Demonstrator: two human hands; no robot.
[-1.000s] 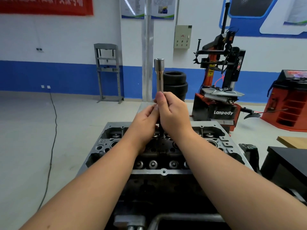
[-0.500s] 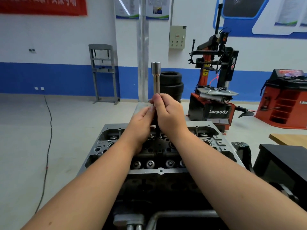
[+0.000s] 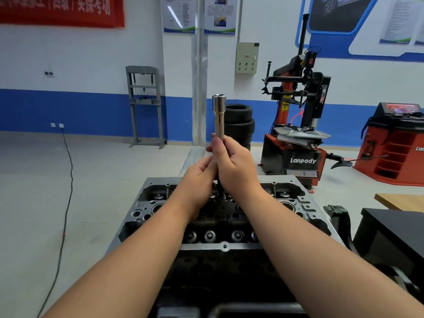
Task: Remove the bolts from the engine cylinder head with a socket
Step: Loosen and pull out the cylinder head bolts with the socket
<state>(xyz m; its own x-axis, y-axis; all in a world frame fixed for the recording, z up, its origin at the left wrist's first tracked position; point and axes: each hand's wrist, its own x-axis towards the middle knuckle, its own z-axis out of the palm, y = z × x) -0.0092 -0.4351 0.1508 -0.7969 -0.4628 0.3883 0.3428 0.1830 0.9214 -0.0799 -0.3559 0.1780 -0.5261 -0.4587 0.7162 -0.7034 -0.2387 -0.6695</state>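
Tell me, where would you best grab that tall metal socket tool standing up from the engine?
Probably on the narrow shaft of the socket, low down, coming from both sides. It stands upright over the cylinder head, and the right hand and left hand already wrap it there, leaving its wider top free.

Place: an auto repair training workshop.
Machines: a red and black tyre changer (image 3: pixel 298 125) marked "Lanpody" stands by the far wall, with a red wheel balancer (image 3: pixel 394 143) to its right.
Tyres: a stack of tyres (image 3: pixel 239 125) sits on the floor beside the tyre changer.
Press: a grey shop press frame (image 3: pixel 145 106) stands against the blue-banded wall.
Work piece: a bare engine cylinder head (image 3: pixel 224 216) fills the foreground.
Walls: a red banner (image 3: pixel 62 10), instruction posters (image 3: pixel 199 14) and an electrical box (image 3: pixel 247 58).
Floor: plain pale concrete, a black cable (image 3: pixel 66 180) trailing across it.
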